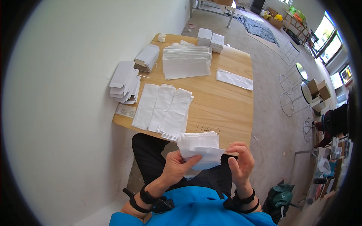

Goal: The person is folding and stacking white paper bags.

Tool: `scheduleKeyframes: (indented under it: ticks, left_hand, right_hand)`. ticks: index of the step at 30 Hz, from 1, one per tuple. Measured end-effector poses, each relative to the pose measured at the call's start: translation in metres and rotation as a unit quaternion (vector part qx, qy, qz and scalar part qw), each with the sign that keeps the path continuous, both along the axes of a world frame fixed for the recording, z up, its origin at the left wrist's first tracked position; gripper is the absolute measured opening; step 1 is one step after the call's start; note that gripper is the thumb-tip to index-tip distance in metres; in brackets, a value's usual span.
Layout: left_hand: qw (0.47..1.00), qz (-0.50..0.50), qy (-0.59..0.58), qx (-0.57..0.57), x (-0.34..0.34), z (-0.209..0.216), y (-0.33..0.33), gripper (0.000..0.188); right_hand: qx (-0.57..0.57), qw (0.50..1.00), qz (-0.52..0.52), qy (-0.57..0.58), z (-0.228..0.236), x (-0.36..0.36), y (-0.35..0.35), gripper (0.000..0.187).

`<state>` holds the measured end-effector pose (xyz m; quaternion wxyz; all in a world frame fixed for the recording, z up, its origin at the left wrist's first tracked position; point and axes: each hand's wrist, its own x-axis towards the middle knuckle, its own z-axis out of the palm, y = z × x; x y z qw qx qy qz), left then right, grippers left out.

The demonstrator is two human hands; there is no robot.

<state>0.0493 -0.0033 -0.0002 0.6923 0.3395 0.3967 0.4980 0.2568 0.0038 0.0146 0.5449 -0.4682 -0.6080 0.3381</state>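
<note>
My left hand (pixel 180 165) grips a stack of thin white folded sheets (pixel 201 145) above my lap, at the near edge of the table. Its thumb presses on the top piece, whose right corner sticks out. Beside that corner is my right hand (pixel 241 162), fingers slightly bent and thumb apart, with nothing held in it. The index fingertip is close to the corner; whether it touches, I cannot tell. Just beyond the left hand, overlapping piles of white folded strips (pixel 162 109) lie on the wooden table (pixel 218 107).
Farther back lie a wide pile of white sheets (pixel 186 62) and a single white strip (pixel 234 79). White box stacks (pixel 204 37) stand at the far edge. Flattened white cartons (pixel 124 81) and a second carton stack (pixel 147 56) line the left side, near the wall. Round stools (pixel 301 71) stand to the right.
</note>
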Motion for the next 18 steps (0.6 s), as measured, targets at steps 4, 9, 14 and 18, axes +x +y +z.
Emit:
scheduleKeyframes:
  ticks: [4, 9, 14, 18]
  left_hand:
    - [1.0, -0.018, 0.008, -0.005, 0.0, 0.001, -0.001, 0.024]
    - [1.0, -0.011, 0.012, 0.006, -0.002, 0.001, -0.002, 0.022]
    - [0.999, 0.006, -0.031, -0.009, -0.007, -0.005, -0.001, 0.021]
    - [1.0, 0.001, -0.002, 0.015, 0.0, -0.001, 0.0, 0.021]
  right_hand:
    - [-0.015, 0.999, -0.002, -0.03, 0.002, -0.008, 0.008, 0.019]
    - [0.029, 0.998, 0.059, -0.013, -0.005, -0.002, 0.006, 0.017]
    - [0.108, 0.977, 0.173, -0.055, 0.002, 0.01, 0.005, 0.012]
    - [0.075, 0.994, 0.078, -0.018, -0.003, 0.008, 0.001, 0.012]
